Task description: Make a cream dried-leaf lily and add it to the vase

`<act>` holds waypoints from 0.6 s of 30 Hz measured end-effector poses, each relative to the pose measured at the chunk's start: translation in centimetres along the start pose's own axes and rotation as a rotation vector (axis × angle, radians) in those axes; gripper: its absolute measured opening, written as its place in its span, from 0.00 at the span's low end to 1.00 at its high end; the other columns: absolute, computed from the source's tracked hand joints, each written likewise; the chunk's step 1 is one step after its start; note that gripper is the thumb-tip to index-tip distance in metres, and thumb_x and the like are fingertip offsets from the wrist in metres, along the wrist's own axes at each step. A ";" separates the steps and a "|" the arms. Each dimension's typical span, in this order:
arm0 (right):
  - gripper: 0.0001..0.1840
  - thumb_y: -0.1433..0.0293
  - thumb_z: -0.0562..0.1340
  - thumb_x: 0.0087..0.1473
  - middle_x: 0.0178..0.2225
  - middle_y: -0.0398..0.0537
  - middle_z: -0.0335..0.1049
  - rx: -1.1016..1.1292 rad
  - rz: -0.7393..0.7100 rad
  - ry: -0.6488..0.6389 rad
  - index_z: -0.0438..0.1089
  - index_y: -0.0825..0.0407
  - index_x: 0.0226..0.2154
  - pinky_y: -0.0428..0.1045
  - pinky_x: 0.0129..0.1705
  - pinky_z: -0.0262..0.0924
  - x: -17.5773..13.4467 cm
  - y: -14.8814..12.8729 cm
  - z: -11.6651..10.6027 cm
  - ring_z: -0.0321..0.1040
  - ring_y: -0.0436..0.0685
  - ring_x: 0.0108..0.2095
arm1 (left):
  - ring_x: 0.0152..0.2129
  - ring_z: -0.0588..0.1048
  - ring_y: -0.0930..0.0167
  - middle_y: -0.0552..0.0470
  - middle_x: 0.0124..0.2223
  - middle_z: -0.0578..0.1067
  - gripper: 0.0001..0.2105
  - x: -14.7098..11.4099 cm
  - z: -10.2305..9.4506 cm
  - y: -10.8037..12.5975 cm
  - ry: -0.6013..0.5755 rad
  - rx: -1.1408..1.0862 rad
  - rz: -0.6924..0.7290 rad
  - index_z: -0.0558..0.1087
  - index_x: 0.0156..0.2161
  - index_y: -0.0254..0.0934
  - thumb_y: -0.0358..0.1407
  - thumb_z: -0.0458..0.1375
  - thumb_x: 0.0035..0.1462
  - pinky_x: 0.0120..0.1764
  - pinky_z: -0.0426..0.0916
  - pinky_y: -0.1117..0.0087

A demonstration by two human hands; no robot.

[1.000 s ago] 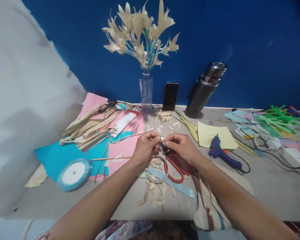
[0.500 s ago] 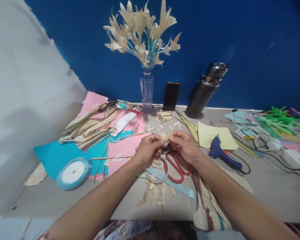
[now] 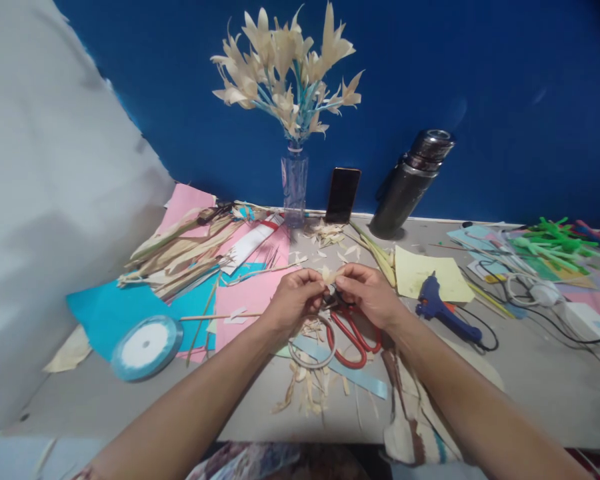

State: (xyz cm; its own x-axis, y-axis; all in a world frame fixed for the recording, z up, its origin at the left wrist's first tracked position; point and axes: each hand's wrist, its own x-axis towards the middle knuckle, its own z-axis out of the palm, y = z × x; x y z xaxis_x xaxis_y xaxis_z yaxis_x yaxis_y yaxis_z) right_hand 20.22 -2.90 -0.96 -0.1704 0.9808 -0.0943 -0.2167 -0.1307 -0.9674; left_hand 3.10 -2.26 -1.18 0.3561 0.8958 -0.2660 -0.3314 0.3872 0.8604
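Between my two hands is a small cream husk flower (image 3: 329, 274), pinched from both sides. My left hand (image 3: 300, 297) has its thumb and fingers closed on the left of it; a thin stick (image 3: 220, 317) runs out leftward from beside that hand. My right hand (image 3: 365, 290) grips the flower's right side with thumb and forefinger. Below the hands lie red-handled scissors (image 3: 353, 350), a pale ring-shaped roll (image 3: 313, 363) and a light blue ribbon strip (image 3: 365, 380). Husk scraps (image 3: 310, 390) are scattered beneath them.
A clear vase (image 3: 295, 190) of husk flowers stands at the back, beside a phone (image 3: 343, 195) and a dark flask (image 3: 407, 187). Left are dried husks (image 3: 185, 247) and a ribbon spool (image 3: 147, 348). Right are a blue glue gun (image 3: 445, 310), cables and green pipe cleaners (image 3: 555, 243).
The view has shifted very slightly. Both hands stay in nearly the same place, still pinching the husk flower, which shows a little more between the fingers.
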 end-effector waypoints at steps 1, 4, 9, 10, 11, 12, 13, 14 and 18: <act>0.17 0.58 0.75 0.41 0.21 0.39 0.67 -0.011 0.002 0.004 0.74 0.52 0.26 0.45 0.24 0.48 0.0 -0.1 0.0 0.55 0.47 0.20 | 0.13 0.63 0.78 0.56 0.18 0.68 0.11 0.0 0.0 0.0 -0.001 0.009 0.000 0.70 0.28 0.35 0.36 0.68 0.44 0.18 0.54 0.78; 0.17 0.57 0.74 0.41 0.19 0.39 0.65 -0.051 -0.004 0.021 0.74 0.52 0.26 0.45 0.23 0.46 -0.1 -0.2 0.1 0.53 0.47 0.19 | 0.13 0.62 0.78 0.56 0.18 0.68 0.10 -0.2 0.2 0.1 -0.007 0.031 -0.001 0.71 0.28 0.35 0.35 0.68 0.44 0.18 0.53 0.78; 0.15 0.58 0.72 0.45 0.19 0.38 0.64 -0.129 -0.051 0.026 0.73 0.52 0.26 0.45 0.24 0.50 -0.1 -0.3 0.1 0.55 0.47 0.20 | 0.14 0.63 0.78 0.55 0.21 0.71 0.09 -0.4 0.3 0.1 -0.007 0.031 0.016 0.70 0.29 0.35 0.33 0.67 0.44 0.17 0.53 0.78; 0.15 0.59 0.72 0.45 0.19 0.38 0.64 -0.147 -0.059 0.032 0.73 0.52 0.26 0.46 0.24 0.50 -0.1 -0.3 0.0 0.55 0.48 0.20 | 0.14 0.63 0.78 0.55 0.21 0.72 0.09 -0.4 0.4 0.1 -0.005 0.028 0.018 0.70 0.29 0.35 0.33 0.67 0.44 0.17 0.53 0.78; 0.15 0.59 0.72 0.46 0.19 0.38 0.64 -0.164 -0.065 0.041 0.72 0.52 0.25 0.46 0.24 0.50 -0.1 -0.3 0.0 0.55 0.48 0.21 | 0.14 0.63 0.78 0.55 0.21 0.72 0.09 -0.4 0.4 0.1 -0.005 0.027 0.018 0.70 0.29 0.35 0.33 0.67 0.44 0.17 0.53 0.78; 0.15 0.59 0.72 0.46 0.20 0.39 0.65 -0.183 -0.071 0.049 0.72 0.52 0.25 0.46 0.24 0.50 -0.1 -0.2 0.0 0.55 0.48 0.21 | 0.14 0.63 0.78 0.55 0.21 0.71 0.09 -0.4 0.4 0.1 -0.006 0.029 0.019 0.70 0.29 0.35 0.33 0.66 0.45 0.18 0.53 0.78; 0.15 0.59 0.71 0.47 0.19 0.39 0.65 -0.201 -0.077 0.058 0.71 0.52 0.25 0.46 0.24 0.50 -0.1 -0.2 0.0 0.55 0.48 0.21 | 0.14 0.63 0.78 0.55 0.21 0.71 0.08 -0.4 0.4 0.1 -0.007 0.032 0.019 0.70 0.29 0.35 0.32 0.66 0.45 0.18 0.53 0.78; 0.15 0.59 0.71 0.47 0.19 0.39 0.65 -0.221 -0.084 0.065 0.71 0.52 0.24 0.46 0.24 0.50 -0.1 -0.1 0.0 0.55 0.48 0.21 | 0.14 0.63 0.78 0.55 0.21 0.71 0.08 -0.4 0.4 0.1 -0.007 0.035 0.021 0.70 0.29 0.35 0.32 0.66 0.45 0.18 0.53 0.78; 0.14 0.60 0.69 0.50 0.19 0.39 0.65 -0.283 -0.109 0.100 0.70 0.51 0.24 0.46 0.24 0.51 -0.1 0.0 0.0 0.55 0.49 0.21 | 0.15 0.64 0.79 0.54 0.23 0.73 0.08 -0.5 0.5 0.2 -0.003 0.046 0.033 0.70 0.29 0.34 0.31 0.66 0.44 0.18 0.53 0.78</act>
State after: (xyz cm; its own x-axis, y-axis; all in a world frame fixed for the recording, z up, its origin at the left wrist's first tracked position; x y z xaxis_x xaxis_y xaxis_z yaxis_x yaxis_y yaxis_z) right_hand 20.21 -3.04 -0.98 -0.0622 0.9981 0.0045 0.0495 0.0076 -0.9987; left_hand 3.27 -2.79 -0.69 0.3482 0.9071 -0.2364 -0.3023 0.3474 0.8877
